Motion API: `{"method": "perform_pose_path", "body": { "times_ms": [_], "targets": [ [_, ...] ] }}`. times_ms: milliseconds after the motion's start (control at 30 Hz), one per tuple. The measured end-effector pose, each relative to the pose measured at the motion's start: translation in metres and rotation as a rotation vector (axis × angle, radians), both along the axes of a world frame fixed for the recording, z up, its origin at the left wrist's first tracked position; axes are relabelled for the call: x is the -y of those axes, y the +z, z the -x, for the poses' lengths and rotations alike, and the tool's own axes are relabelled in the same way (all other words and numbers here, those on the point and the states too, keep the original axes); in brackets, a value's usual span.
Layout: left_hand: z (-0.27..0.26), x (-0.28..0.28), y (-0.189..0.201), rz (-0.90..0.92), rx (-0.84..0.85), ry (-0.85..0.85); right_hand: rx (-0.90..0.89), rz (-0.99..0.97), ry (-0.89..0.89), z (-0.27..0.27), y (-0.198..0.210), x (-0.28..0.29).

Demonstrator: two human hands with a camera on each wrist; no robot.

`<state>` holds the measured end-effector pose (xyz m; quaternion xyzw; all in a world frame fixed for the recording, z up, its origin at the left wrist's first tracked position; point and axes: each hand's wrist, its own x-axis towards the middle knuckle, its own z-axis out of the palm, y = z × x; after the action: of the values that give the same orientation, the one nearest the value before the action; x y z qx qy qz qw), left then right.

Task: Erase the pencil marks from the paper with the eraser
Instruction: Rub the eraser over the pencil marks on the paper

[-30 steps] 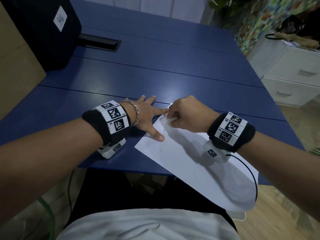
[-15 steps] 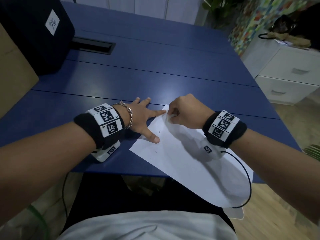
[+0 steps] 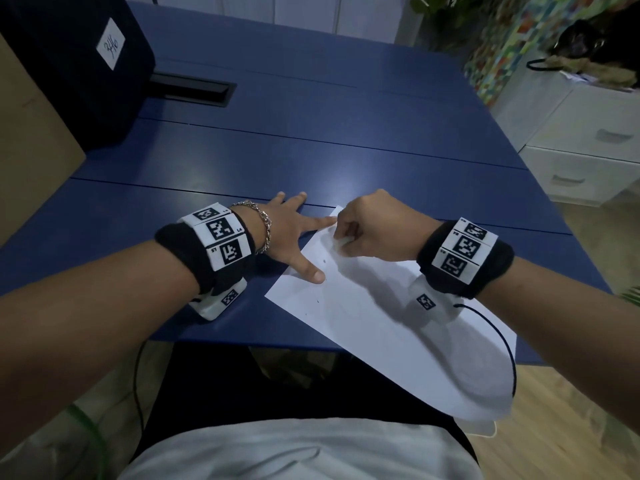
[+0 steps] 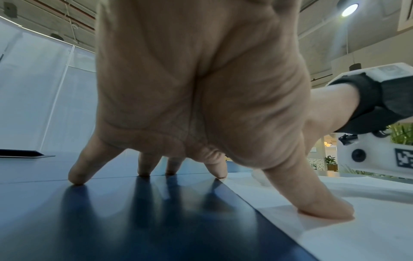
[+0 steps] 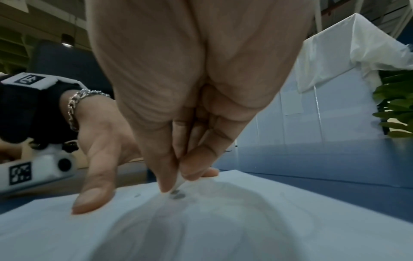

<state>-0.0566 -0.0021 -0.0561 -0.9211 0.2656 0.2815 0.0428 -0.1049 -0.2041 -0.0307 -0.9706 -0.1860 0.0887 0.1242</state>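
Pinched between thumb and curled fingertips of the right hand, the white eraser stands tip-down on the paper, near that sheet's far corner. From the right wrist view the eraser meets the sheet at a dark grey pencil smudge; whether it bears down hard or only touches cannot be told. A smaller, fainter mark lies just beside the smudge, toward the left thumb. On the head view a few small dark specks show on the paper's left part, between the thumb and the near edge. The left hand is spread flat with straight fingers and grasps nothing: its thumb presses on the paper close to the left edge, its index fingertip lies at the far corner, and the other fingers rest on the blue table just beyond the sheet. The paper lies askew, with its near part overhanging the table's front edge. Both wrists carry black bands with white coded tags, and a chain bracelet sits on the left wrist. Beyond the paper, at the table's far left, stands a dark case with a white label; a white drawer cabinet stands off to the right of the table.
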Motion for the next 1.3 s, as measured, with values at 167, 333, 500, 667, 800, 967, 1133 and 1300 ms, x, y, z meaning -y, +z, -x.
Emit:
{"method": "perform_pose_path", "body": {
  "times_ms": [167, 333, 500, 667, 800, 967, 1133, 1300],
  "targets": [
    [0.001, 0.001, 0.002, 0.0, 0.002, -0.002, 0.069, 0.02, -0.112, -0.012, 0.0, 0.016],
    [-0.002, 0.0, -0.001, -0.001, -0.008, 0.0, -0.004, 0.012, -0.017, 0.002, -0.001, 0.012],
    [0.0, 0.002, 0.0, -0.008, -0.004, -0.007, 0.093, 0.02, -0.106, -0.008, -0.001, 0.023],
    [-0.001, 0.001, -0.001, -0.003, 0.0, -0.007, 0.043, 0.02, 0.018, 0.008, -0.001, 0.01],
    [-0.001, 0.002, -0.002, -0.008, 0.007, -0.008, 0.046, 0.036, -0.048, -0.003, 0.002, 0.017],
    [-0.002, 0.0, -0.003, 0.004, -0.001, -0.008, 0.076, 0.008, 0.014, 0.008, -0.003, 0.003],
    [-0.001, 0.001, -0.003, 0.004, 0.014, -0.008, 0.021, 0.088, -0.039, -0.005, 0.007, 0.01],
    [0.001, 0.001, -0.001, 0.008, 0.007, -0.007, 0.07, 0.059, 0.046, 0.012, 0.003, 0.0]
  ]
}}
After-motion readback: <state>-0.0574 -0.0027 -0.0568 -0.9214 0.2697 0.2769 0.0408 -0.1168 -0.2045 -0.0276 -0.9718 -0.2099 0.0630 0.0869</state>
